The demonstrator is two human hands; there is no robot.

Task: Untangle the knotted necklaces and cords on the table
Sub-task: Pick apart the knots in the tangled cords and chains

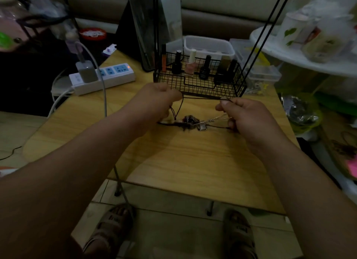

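A: Where is the knot found?

B: The tangle of necklaces (pixel 190 121) is seen lying mid-bench (pixel 183 162). A dark cord (pixel 201 98) is drawn up from it and stretched taut above it.

A: How are the hands placed?

B: One end of the cord is gripped by the curled left hand (pixel 156 100), the other is pinched by the right hand (pixel 245 115). The hands are held well apart.

A: And beyond?

B: A wire basket (pixel 201 84) of nail polish bottles (pixel 190 63) is set just behind the cord. A power strip (pixel 104 78) is placed at the far left.
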